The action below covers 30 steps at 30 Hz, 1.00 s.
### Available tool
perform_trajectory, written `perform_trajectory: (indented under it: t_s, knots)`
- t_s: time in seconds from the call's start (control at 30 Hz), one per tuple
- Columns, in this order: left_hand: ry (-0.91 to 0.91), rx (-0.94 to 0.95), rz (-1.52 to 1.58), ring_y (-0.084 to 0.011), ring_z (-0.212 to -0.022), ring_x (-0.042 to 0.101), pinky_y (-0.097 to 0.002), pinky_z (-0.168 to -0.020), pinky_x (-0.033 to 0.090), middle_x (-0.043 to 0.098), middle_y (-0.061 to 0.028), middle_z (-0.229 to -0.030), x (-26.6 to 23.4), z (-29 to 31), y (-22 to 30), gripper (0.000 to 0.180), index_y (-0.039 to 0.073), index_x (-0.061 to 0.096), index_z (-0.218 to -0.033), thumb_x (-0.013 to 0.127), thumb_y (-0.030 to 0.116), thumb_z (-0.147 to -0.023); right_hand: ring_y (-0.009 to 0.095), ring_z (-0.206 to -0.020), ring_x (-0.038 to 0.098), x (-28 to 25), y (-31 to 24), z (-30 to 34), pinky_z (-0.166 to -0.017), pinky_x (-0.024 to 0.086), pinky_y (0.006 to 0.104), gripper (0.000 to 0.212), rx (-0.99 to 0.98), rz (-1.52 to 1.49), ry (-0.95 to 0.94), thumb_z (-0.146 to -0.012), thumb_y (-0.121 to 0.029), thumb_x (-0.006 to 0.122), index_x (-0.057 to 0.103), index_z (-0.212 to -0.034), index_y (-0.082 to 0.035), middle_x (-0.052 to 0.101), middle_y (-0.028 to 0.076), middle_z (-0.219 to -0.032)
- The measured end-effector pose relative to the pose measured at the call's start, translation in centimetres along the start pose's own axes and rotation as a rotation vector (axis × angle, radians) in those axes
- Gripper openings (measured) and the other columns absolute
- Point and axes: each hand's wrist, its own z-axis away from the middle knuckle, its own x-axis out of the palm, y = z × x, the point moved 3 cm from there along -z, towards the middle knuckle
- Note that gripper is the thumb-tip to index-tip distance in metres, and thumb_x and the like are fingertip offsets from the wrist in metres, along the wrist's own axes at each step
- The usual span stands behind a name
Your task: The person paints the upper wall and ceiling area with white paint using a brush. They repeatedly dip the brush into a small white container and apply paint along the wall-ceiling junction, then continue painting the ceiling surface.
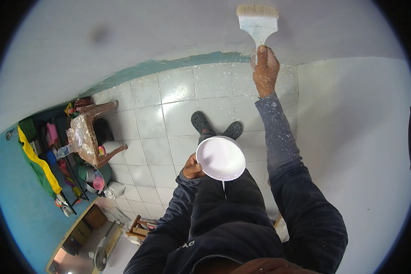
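Observation:
My right hand [266, 72] is closed round the handle of a wide paintbrush [259, 27]. The arm is stretched far forward, and the pale bristles point away from me, against or close to the whitish wall [169, 29]; I cannot tell if they touch. White specks dot my right hand and sleeve. At waist height my left hand [193, 168] grips a round white bowl [221, 157] by its left rim, thumb on the near side. Pale, smooth paint seems to fill the bowl. Its base and most of my left fingers are hidden.
A teal strip [205, 59] runs along the wall's foot. Paint-spattered white tiles [178, 86] lie under my dark clogs [201, 122]. A paint-marked wooden chair [84, 137] and a cluttered shelf stand at left. A fan [100, 259] is at lower left, a white wall [351, 137] at right.

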Motion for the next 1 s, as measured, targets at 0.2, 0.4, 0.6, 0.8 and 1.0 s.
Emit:
perform_trajectory:
  t_s: [0.2,0.4,0.6,0.8,1.0]
  knots:
    - [-0.044,0.032,-0.030,-0.0309,-0.105,0.067,-0.0436,-0.095,0.052,0.068,-0.0199,-0.115,-0.2,-0.2,-0.1,0.054,-0.009,0.057,-0.124,0.076,0.022,-0.083,0.021,-0.064,0.054,0.9,11.0,-0.2,-0.065,0.045,0.0359,0.047,0.204,0.133,-0.095,-0.102,-0.040,0.045,0.062,-0.097,0.004,0.055,0.009,-0.070]
    - [-0.020,0.033,-0.005,-0.0305,-0.103,0.068,-0.0434,-0.094,0.052,0.068,-0.0200,-0.114,0.7,-0.4,0.3,0.053,-0.009,0.058,-0.122,0.076,0.022,-0.083,0.012,-0.054,0.045,0.6,10.1,-1.5,-0.055,0.042,0.0271,0.063,0.164,0.290,-0.269,-0.099,-0.055,0.049,0.066,-0.102,0.005,0.051,0.004,-0.063]
    - [-0.011,0.026,0.006,-0.0305,-0.103,0.068,-0.0432,-0.094,0.053,0.068,-0.0197,-0.113,1.3,-0.3,0.6,0.052,-0.008,0.058,-0.123,0.076,0.021,-0.084,0.023,-0.059,0.053,-0.8,-1.6,-1.0,-0.061,0.044,0.0401,0.058,0.234,0.193,-0.186,-0.103,-0.047,0.041,0.063,-0.087,0.005,0.050,0.009,-0.064]
    - [-0.044,-0.006,0.010,-0.0299,-0.103,0.068,-0.0418,-0.093,0.053,0.068,-0.0192,-0.113,1.2,-0.2,0.5,0.051,-0.008,0.059,-0.122,0.076,0.020,-0.083,0.019,-0.062,0.055,-0.3,-3.0,2.0,-0.063,0.046,0.0367,0.052,0.017,0.079,-0.048,-0.104,-0.045,0.041,0.063,-0.096,0.001,0.054,0.008,-0.067]
    - [0.071,-0.069,-0.184,-0.0274,-0.111,0.062,-0.0401,-0.092,0.053,0.059,-0.0170,-0.124,0.6,0.3,0.6,0.090,-0.005,0.041,-0.140,0.084,0.040,-0.074,0.038,-0.067,0.061,2.3,7.9,-0.1,-0.069,0.047,0.0460,0.049,-0.093,0.357,-0.023,-0.103,-0.041,0.042,0.061,-0.099,0.004,0.061,0.021,-0.074]
